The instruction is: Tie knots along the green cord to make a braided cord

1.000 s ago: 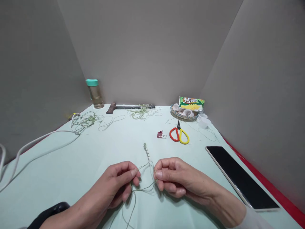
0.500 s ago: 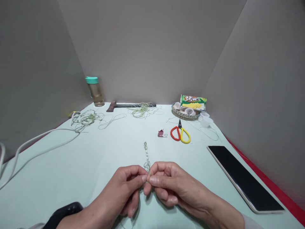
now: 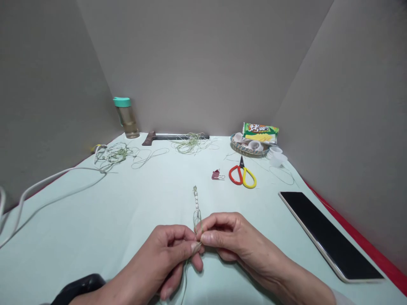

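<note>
A thin green cord with white beads [image 3: 196, 199] lies on the pale cloth, its beaded end pointing away from me and its loose strands running down to my fingers. My left hand [image 3: 176, 250] pinches the green strands between thumb and forefinger, and strands hang below it toward the near edge. Close against it on the right, my right hand [image 3: 225, 237] has thumb and forefinger pinched on a strand. Small loops of cord show just above the fingertips. The exact crossing of the strands is partly hidden by the fingers.
Scissors [image 3: 242, 174] and a dark red binder clip [image 3: 217, 174] lie beyond my hands. A tablet [image 3: 327, 233] is at right. Farther back stand a bottle [image 3: 127, 120], a hammer-like tool [image 3: 149, 138], tangled cord [image 3: 190, 144], and a basket [image 3: 249, 150] with a snack packet [image 3: 260, 133].
The loops above the fingertips look longer and more open. My right hand's lower fingers have shifted, and the strands at my left fingertips show more. The view has tilted slightly.
</note>
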`<state>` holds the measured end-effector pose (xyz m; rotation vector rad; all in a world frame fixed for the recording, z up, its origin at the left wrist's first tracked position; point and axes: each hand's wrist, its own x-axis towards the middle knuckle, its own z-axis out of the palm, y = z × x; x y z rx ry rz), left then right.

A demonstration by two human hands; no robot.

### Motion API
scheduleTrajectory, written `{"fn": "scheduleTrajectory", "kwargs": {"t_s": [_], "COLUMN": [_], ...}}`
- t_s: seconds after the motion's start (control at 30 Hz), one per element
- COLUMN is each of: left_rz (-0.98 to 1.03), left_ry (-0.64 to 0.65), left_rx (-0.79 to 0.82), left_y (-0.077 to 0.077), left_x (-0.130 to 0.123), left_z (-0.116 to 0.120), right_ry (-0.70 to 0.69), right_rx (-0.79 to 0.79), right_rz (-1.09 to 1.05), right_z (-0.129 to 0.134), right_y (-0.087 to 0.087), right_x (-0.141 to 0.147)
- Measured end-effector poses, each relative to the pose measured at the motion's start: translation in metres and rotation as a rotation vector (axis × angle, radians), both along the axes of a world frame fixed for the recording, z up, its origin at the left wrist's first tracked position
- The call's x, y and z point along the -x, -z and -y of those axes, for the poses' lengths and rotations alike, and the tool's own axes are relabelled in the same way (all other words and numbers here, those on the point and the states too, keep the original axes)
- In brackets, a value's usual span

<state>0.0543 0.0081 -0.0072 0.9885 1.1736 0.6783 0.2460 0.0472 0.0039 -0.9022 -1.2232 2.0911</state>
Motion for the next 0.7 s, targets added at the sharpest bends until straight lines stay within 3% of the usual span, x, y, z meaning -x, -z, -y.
{"fn": "scheduleTrajectory", "kwargs": {"t_s": [0.43,0.7], "left_rz": [-0.077,-0.303], "left_ry": [0.063,-0.027], "left_rx": [0.014,-0.235], "left_y": [-0.001,-0.022], "left_x": [-0.004,0.007], "left_z": [0.003,0.010], "right_ry": [0.002,0.041], "right_rx": [-0.009,-0.010], "right_rz": [0.013,0.044], "right_z": [0.002,0.003], "right_y": [-0.001,-0.003], "right_x": [0.001,0.002]}}
